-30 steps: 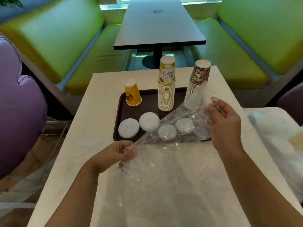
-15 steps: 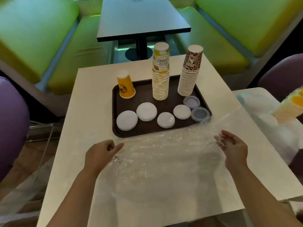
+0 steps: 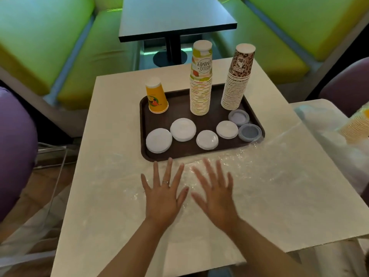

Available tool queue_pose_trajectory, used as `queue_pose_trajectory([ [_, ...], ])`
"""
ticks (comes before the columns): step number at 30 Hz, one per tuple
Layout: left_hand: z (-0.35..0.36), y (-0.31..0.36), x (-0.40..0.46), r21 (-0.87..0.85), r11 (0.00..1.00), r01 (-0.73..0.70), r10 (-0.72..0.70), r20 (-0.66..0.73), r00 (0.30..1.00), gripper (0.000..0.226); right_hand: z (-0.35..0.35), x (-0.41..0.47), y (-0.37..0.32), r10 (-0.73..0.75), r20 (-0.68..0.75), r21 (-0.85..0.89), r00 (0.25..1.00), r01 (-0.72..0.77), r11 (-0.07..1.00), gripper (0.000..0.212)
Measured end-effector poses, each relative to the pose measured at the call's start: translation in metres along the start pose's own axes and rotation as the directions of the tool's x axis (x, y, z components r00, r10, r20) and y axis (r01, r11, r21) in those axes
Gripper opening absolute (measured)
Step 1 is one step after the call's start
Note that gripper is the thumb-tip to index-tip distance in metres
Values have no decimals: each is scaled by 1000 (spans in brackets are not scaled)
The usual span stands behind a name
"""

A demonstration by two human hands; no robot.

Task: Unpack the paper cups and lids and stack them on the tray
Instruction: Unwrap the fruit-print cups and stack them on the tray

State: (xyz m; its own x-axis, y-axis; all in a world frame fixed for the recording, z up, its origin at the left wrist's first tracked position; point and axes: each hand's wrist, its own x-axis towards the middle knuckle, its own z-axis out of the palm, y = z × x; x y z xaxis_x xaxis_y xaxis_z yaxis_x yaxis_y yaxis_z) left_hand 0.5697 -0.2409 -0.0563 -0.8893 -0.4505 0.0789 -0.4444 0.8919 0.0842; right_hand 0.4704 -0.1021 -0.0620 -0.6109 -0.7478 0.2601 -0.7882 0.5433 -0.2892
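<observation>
A dark brown tray [image 3: 199, 151] sits on the beige table [image 3: 111, 156]. On it stand a short yellow cup stack [image 3: 156, 96], a tall fruit-print cup stack [image 3: 200, 82] and a leopard-print cup stack [image 3: 237, 78], all upside down. In front of them lie several white lid piles [image 3: 182, 129] and two greyish lids [image 3: 249, 132]. A clear plastic bag [image 3: 259, 176] lies flat on the table before the tray. My left hand [image 3: 162, 194] and my right hand [image 3: 216, 194] press flat on the bag, fingers spread, side by side.
More plastic wrapping and a yellow cup stack [image 3: 357, 124] lie on a second table at the right. Purple chairs [image 3: 16, 152] flank the table. A dark table [image 3: 175, 17] and green benches [image 3: 60, 47] stand behind.
The bag was held up over the tray a second ago, then laid down on the table. Both hands let go of it, moved to the middle and now press it flat.
</observation>
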Motion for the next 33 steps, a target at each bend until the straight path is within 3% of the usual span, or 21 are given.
queue_pose_trajectory([
  [4, 23, 3, -1, 22, 999, -39, 37, 85, 996, 64, 23, -2, -16, -100, 147, -24, 984, 105, 994, 54],
  [9, 33, 3, 0, -13, 999, 43, -40, 176, 984, 60, 32, 4, 11, 32, 269, -111, 962, -2, 994, 58],
  [18, 31, -24, -2, -60, 987, 148, -138, 143, 980, 59, 13, 10, 72, 345, 266, -174, 900, -307, 936, 69],
  [24, 24, -48, -5, -77, 967, 244, -228, 177, 957, 66, 5, 12, 91, 430, 251, -191, 867, -391, 901, 73],
  [28, 20, -53, -5, -70, 954, 292, -273, 204, 940, 69, 2, 11, 102, 492, 214, -184, 844, -460, 868, 61],
  [33, 19, -55, -6, -113, 943, 312, -285, 205, 936, 65, -3, 10, 115, 559, 188, -195, 808, -527, 827, 61],
])
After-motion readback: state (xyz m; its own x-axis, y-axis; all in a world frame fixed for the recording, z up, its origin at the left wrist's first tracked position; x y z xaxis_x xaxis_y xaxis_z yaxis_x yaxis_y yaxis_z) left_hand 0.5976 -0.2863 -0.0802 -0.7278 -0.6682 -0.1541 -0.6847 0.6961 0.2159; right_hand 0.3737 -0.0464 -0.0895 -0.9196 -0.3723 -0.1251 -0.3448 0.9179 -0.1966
